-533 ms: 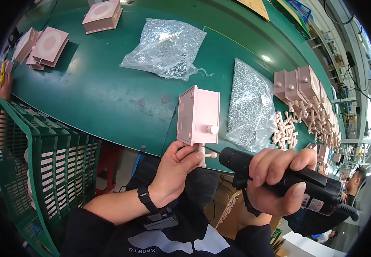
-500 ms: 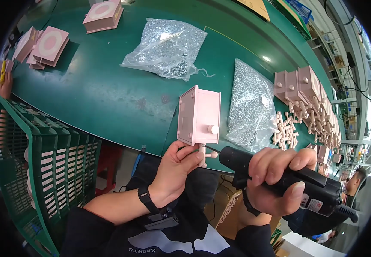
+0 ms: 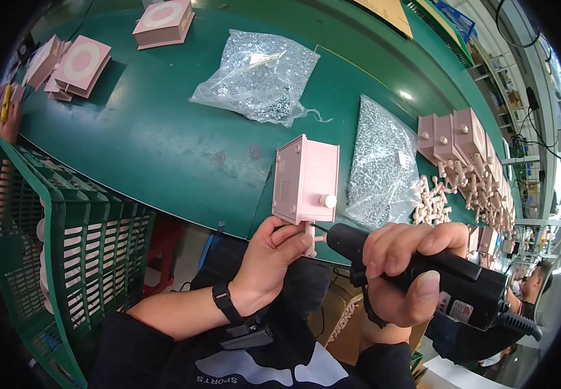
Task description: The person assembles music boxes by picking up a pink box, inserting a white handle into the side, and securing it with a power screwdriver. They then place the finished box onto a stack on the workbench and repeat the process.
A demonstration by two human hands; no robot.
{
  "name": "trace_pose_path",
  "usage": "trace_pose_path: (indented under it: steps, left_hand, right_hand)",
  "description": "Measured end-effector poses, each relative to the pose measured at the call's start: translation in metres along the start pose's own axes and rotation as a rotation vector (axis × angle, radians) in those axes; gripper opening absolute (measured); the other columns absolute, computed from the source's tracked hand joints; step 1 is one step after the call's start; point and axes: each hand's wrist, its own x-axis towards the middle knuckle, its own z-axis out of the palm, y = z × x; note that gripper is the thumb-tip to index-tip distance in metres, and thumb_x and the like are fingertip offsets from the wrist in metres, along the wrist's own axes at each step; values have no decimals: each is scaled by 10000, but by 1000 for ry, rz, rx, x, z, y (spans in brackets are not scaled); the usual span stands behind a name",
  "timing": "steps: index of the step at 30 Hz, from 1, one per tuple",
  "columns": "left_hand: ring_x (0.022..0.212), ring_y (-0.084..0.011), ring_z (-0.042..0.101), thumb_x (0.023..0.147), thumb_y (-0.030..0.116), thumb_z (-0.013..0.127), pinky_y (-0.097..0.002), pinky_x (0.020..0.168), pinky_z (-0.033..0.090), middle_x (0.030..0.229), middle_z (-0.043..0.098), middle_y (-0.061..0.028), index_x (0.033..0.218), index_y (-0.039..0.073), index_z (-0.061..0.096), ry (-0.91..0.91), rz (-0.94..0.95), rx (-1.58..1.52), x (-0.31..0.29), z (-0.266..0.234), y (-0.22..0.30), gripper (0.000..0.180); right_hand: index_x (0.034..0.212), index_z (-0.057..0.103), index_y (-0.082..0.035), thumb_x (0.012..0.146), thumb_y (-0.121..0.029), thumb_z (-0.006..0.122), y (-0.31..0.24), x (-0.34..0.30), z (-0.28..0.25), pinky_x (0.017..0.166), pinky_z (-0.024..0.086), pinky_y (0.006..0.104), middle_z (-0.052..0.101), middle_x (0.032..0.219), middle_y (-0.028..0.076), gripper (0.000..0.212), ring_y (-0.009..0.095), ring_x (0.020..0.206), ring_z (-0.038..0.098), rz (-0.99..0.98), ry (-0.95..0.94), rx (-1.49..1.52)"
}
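Observation:
My left hand (image 3: pixel 271 259) pinches a small pink crank handle (image 3: pixel 310 241) at the near end of a pink box (image 3: pixel 316 178). The box rests at the table's front edge and has a round knob (image 3: pixel 328 201) on its side. In my right hand (image 3: pixel 410 272) is a black electric screwdriver (image 3: pixel 449 279), its fingers wrapped round the body. The thin bit points left and its tip meets the crank close to the box. Whether a screw sits under the tip is too small to tell.
On the green table (image 3: pixel 183 142) lie a bag of nuts (image 3: pixel 254 74) and a bag of screws (image 3: pixel 381 162). Loose pink cranks (image 3: pixel 431 201) and pink boxes (image 3: pixel 468 133) stand right; more boxes (image 3: pixel 83 65) left. A green crate (image 3: pixel 92 253) is at my left. Another person's hand (image 3: pixel 11 122) shows far left.
The screwdriver has shifted slightly left, bringing its nose closer to the crank. My left hand keeps its pinch. The whole view has shifted a little.

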Motion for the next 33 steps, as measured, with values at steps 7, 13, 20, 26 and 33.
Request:
trace_pose_path:
  steps: [7, 13, 20, 26, 33]
  left_hand:
    - [1043, -145, 641, 942, -7, 628, -279, 904, 519, 1159, 662, -107, 1210, 3, 502, -8, 12, -31, 1, 2, -2, 296]
    - [1036, -131, 638, 946, 0, 626, -277, 909, 515, 1154, 665, -80, 1201, 24, 519, 8, 36, -3, -1, 5, -2, 278]
    - [1022, -126, 635, 942, -25, 618, -262, 903, 504, 1143, 669, -99, 1154, 5, 527, 5, 78, -12, -2, 3, -3, 232]
    - [1019, -126, 632, 942, -20, 621, -265, 905, 501, 1122, 669, -94, 1143, 5, 526, 4, 71, -13, 0, 2, -3, 223]
    - [1032, -148, 639, 934, -18, 630, -286, 903, 516, 1132, 658, -101, 1169, -4, 518, -33, 74, 27, 1, 1, 2, 261]
  right_hand:
    - [1022, 393, -88, 875, -340, 680, 0, 2, 4, 523, 439, 327, 520, 694, 46, 409, 161, 517, 501, 18, -7, -4]
    - [1022, 393, -87, 875, -328, 676, 3, 7, 1, 524, 439, 325, 518, 695, 47, 400, 160, 516, 496, 24, 0, 60]
    - [1024, 395, -81, 867, -327, 682, 3, 5, 1, 527, 439, 319, 514, 692, 55, 409, 161, 518, 494, 13, -50, 34]
    - [1026, 396, -76, 859, -335, 692, 2, 6, 4, 524, 440, 315, 514, 687, 58, 427, 163, 512, 493, 34, -15, 31]
    - [1068, 400, -69, 879, -348, 690, -9, 16, -3, 513, 436, 307, 505, 676, 46, 445, 153, 513, 496, -27, -67, 77]
